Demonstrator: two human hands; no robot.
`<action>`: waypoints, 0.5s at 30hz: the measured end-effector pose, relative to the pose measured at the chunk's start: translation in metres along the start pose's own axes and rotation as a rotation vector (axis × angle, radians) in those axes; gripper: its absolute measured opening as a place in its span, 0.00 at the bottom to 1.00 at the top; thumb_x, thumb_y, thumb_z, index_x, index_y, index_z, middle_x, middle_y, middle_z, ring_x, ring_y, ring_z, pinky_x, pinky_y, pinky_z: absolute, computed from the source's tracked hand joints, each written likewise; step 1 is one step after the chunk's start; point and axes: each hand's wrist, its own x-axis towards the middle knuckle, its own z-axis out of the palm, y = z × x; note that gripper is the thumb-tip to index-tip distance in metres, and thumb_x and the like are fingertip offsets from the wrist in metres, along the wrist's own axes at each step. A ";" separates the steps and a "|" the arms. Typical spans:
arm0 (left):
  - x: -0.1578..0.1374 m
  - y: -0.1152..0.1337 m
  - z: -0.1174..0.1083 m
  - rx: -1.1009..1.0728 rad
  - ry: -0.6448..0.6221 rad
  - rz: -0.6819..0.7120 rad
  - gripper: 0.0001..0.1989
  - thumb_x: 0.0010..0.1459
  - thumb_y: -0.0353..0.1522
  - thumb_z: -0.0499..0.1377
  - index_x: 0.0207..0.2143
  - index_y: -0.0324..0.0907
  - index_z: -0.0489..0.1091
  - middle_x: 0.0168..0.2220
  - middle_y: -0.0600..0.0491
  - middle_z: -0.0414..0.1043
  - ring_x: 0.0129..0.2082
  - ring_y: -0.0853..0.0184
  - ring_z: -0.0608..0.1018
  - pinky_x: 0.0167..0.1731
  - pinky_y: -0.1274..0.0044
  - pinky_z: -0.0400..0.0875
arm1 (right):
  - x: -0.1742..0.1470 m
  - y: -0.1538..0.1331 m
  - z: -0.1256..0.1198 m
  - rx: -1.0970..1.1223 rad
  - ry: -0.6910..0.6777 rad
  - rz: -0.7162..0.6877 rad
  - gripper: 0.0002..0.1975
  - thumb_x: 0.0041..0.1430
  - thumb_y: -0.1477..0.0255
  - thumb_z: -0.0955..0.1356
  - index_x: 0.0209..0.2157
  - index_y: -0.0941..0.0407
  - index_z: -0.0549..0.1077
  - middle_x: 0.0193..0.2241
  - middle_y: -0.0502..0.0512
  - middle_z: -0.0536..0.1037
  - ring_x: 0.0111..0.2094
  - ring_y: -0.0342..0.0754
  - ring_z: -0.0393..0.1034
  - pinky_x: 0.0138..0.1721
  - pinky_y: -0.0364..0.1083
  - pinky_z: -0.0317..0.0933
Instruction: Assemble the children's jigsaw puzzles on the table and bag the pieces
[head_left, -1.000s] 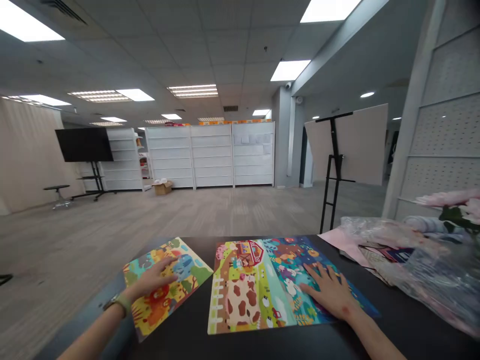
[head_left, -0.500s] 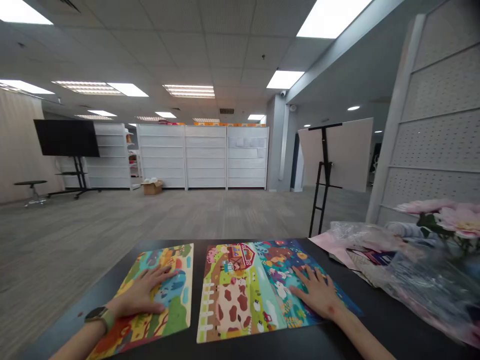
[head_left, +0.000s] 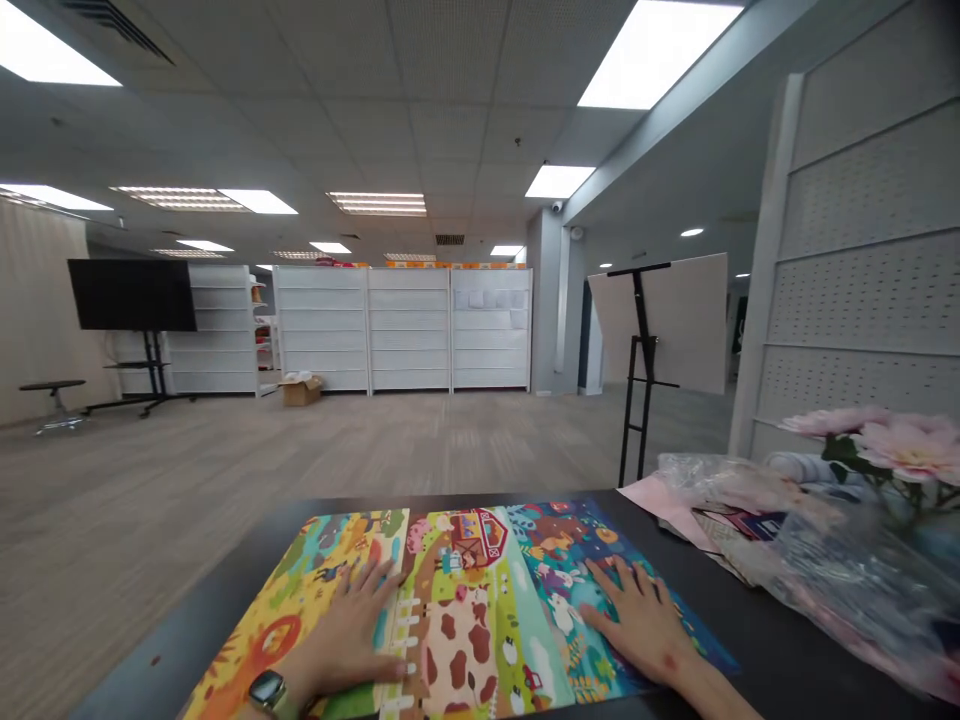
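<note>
Three colourful illustrated sheets lie flat, side by side, on a black table [head_left: 180, 600]. My left hand [head_left: 352, 625] rests with fingers spread on the yellow savanna sheet [head_left: 289, 590], its fingertips and thumb at the edge of the farm sheet [head_left: 457, 640]. That middle sheet shows a spotted cow, a white fence and a red barn. My right hand [head_left: 637, 615] lies flat, fingers apart, on the blue night-scene sheet [head_left: 559, 540] with rabbits. The savanna sheet's right edge meets or slightly overlaps the farm sheet; I cannot tell which. A watch [head_left: 268, 690] is on my left wrist.
Crumpled clear plastic [head_left: 840, 560] and pink paper [head_left: 649, 495] cover the table's right side, beside pink flowers [head_left: 900, 445]. Beyond stand an easel with a white board [head_left: 686, 320], white shelves [head_left: 409, 330], a cardboard box [head_left: 301, 390], a screen [head_left: 131, 295] and a stool [head_left: 52, 388].
My left hand has moved right with the savanna sheet, closing the gap to the farm sheet. My right hand stays on the blue sheet. The view has tilted slightly upward.
</note>
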 end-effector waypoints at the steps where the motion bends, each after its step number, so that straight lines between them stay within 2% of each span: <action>1: 0.000 0.001 0.002 -0.006 0.001 0.019 0.60 0.42 0.67 0.61 0.71 0.50 0.51 0.72 0.41 0.46 0.71 0.38 0.47 0.66 0.44 0.33 | -0.006 -0.001 0.001 -0.007 0.010 0.009 0.40 0.58 0.38 0.58 0.66 0.42 0.61 0.67 0.59 0.63 0.68 0.73 0.51 0.65 0.69 0.43; 4: -0.002 0.001 0.000 -0.023 0.001 0.054 0.60 0.43 0.68 0.60 0.71 0.51 0.48 0.72 0.42 0.47 0.71 0.38 0.48 0.66 0.46 0.35 | -0.020 -0.004 0.001 -0.026 0.006 0.049 0.42 0.56 0.37 0.57 0.66 0.41 0.61 0.67 0.59 0.63 0.68 0.74 0.52 0.64 0.69 0.44; 7: -0.007 0.002 -0.004 -0.025 -0.014 0.014 0.59 0.45 0.68 0.59 0.71 0.49 0.48 0.72 0.42 0.48 0.71 0.39 0.49 0.67 0.47 0.36 | -0.026 -0.006 -0.001 -0.037 -0.017 0.063 0.42 0.56 0.36 0.57 0.67 0.42 0.60 0.68 0.60 0.62 0.68 0.73 0.51 0.64 0.69 0.44; 12: -0.016 0.011 -0.002 -0.057 0.050 -0.001 0.48 0.53 0.65 0.54 0.70 0.54 0.52 0.70 0.46 0.55 0.69 0.41 0.56 0.67 0.49 0.41 | -0.024 -0.010 -0.003 -0.030 0.005 0.071 0.42 0.57 0.37 0.56 0.67 0.43 0.61 0.67 0.61 0.63 0.68 0.74 0.51 0.64 0.71 0.43; 15: -0.019 0.014 0.000 -0.052 0.062 -0.008 0.46 0.56 0.65 0.52 0.69 0.53 0.55 0.70 0.45 0.56 0.70 0.42 0.55 0.67 0.50 0.41 | -0.023 -0.010 -0.003 -0.025 0.006 0.069 0.42 0.57 0.37 0.56 0.66 0.43 0.62 0.67 0.59 0.63 0.68 0.75 0.51 0.65 0.71 0.43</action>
